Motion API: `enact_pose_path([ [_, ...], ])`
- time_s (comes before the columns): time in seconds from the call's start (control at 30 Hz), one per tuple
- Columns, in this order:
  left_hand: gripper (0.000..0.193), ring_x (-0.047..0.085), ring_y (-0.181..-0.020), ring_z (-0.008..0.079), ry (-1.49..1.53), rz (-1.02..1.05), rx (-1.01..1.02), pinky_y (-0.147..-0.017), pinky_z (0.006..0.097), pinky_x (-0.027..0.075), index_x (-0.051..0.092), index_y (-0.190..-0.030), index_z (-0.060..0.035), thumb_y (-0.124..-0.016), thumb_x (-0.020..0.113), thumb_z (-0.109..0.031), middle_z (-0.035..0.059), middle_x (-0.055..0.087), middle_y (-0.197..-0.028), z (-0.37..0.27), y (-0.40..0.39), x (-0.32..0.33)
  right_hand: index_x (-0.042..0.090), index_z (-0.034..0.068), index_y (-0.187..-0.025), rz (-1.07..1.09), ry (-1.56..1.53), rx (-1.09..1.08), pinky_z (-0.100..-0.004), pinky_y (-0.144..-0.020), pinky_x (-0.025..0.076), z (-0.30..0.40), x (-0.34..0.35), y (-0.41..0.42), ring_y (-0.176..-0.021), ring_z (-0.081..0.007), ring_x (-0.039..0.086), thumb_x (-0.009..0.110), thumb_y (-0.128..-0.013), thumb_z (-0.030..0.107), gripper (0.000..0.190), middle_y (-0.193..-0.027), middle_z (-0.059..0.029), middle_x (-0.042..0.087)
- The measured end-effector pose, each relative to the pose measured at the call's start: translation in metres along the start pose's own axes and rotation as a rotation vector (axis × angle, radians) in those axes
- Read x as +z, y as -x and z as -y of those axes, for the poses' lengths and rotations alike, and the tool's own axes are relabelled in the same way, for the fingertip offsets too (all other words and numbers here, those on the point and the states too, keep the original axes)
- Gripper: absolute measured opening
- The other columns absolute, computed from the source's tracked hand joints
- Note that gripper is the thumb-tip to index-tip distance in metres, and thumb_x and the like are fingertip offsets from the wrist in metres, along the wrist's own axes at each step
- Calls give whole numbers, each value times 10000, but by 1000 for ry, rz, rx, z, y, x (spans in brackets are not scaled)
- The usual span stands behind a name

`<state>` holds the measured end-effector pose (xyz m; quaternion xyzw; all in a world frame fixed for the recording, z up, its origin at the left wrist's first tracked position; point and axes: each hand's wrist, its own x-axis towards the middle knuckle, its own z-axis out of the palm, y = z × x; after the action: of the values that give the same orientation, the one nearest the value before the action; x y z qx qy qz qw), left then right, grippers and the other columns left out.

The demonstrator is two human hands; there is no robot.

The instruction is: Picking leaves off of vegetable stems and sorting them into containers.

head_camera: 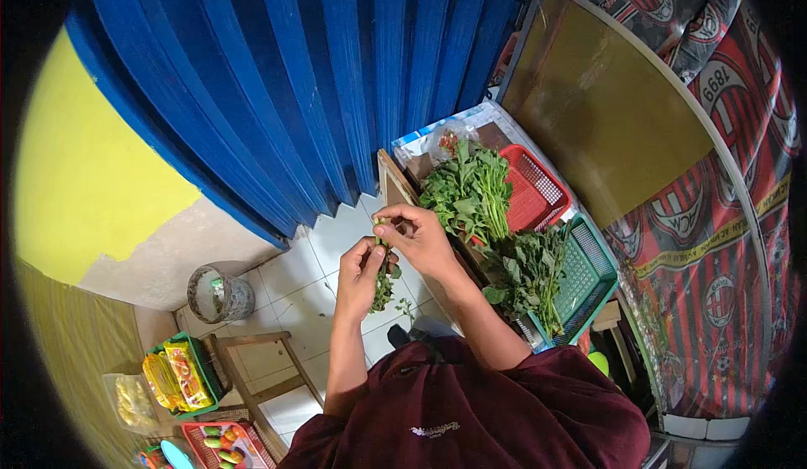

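In front of my chest, my left hand (360, 273) is closed around a small bunch of leafy greens (382, 292), whose leaves hang below the fist. The fingertips of my right hand (413, 236) pinch the pale green stem ends (379, 224) at the top of that bunch. To the right, a larger pile of fresh leafy greens (466, 185) lies against and partly over a red plastic basket (533, 188). Nearer to me, a darker, limp-looking bunch of greens (529, 273) rests partly in a green plastic basket (583, 264).
A grey bucket (220, 294) stands on the tiled floor by the wall, with leaf scraps (405, 308) nearby. At lower left are a wooden frame (268, 368), a green basket of yellow packets (179, 374) and a red tray of vegetables (227, 444). Ahead is a blue folding shutter (302, 78).
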<state>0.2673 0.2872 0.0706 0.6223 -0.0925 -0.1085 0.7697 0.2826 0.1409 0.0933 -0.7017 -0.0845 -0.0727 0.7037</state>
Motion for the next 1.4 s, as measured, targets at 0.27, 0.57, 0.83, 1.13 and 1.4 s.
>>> enact_pose_path([
  [0.27, 176, 549, -690, 98, -41, 0, -66, -662, 253, 457, 591, -976, -12, -1005, 510, -167, 29, 600, -766, 29, -54, -20, 667, -14, -1017, -18, 43, 47, -199, -567, 413, -47, -11, -50, -663, -26, 551, 715, -857, 58, 182, -778, 7, 628],
  [0.57, 196, 546, -696, 76, -3, 122, -269, -657, 237, 455, 591, -1009, -12, -1015, 490, -179, 27, 610, -787, 59, -167, -48, 672, 3, -998, -140, -36, 139, -235, -619, 427, -108, -28, -132, -700, -49, 511, 723, -862, 122, 187, -763, 23, 581],
  [0.83, 163, 540, -700, 88, -15, 274, -418, -654, 254, 455, 576, -1009, -22, -1010, 479, -153, 26, 584, -803, 60, -269, -38, 674, -3, -976, -385, -17, 198, -246, -639, 428, -131, -63, -196, -682, -64, 495, 732, -845, 141, 204, -725, 27, 562],
  [1.13, 161, 554, -717, 89, -17, 461, -431, -656, 255, 470, 581, -1051, -29, -1002, 519, -169, 15, 578, -833, 92, -340, -20, 642, 10, -1026, -547, -45, 230, -217, -622, 435, -148, -102, -228, -692, -47, 537, 635, -911, 83, 136, -811, 25, 619],
  [1.4, 200, 572, -742, 108, 29, 729, -642, -646, 269, 488, 588, -1076, -18, -997, 528, -192, 31, 586, -820, 109, -398, -1, 637, -4, -1024, -950, 182, 348, -239, -639, 447, -211, -161, -229, -724, -68, 541, 589, -932, 70, 127, -821, 5, 620],
])
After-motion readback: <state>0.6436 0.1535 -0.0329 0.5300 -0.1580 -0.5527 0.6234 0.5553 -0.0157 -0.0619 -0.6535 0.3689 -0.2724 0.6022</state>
